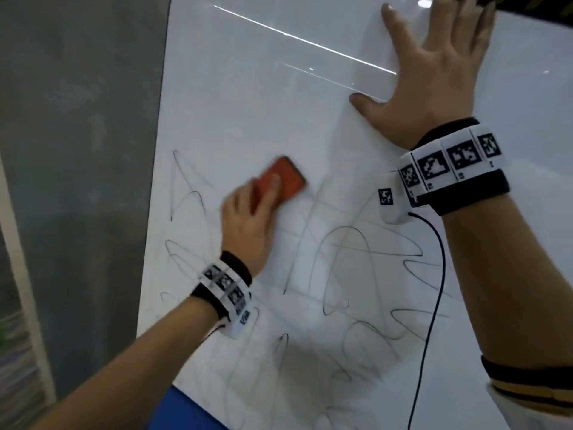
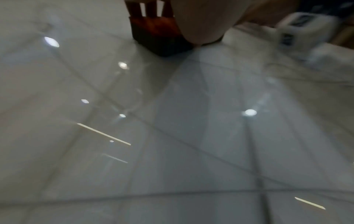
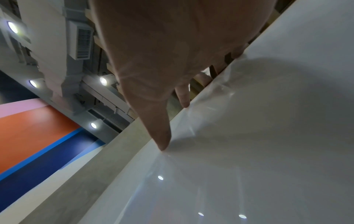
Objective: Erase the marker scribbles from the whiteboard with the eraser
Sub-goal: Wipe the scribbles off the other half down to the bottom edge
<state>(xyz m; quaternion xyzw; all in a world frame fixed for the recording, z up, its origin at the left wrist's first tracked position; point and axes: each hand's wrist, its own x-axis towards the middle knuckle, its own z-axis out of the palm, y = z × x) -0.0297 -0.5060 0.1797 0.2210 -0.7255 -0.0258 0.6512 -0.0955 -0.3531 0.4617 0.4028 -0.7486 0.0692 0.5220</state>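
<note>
A: Where is your eraser?
B: Your left hand clamps it flat on the whiteboard, above the scribbles.
A: And your right hand?
B: Fingers apart, pressed flat on the board's top.

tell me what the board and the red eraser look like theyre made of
Whiteboard: a glossy, hard white surface, perhaps coated or laminated; it mirrors the ceiling lights sharply. The exact material can't be told.

Eraser: a red block with rounded corners, likely a plastic back; the left wrist view shows a darker layer against the board, possibly felt. Blur leaves this uncertain.
</note>
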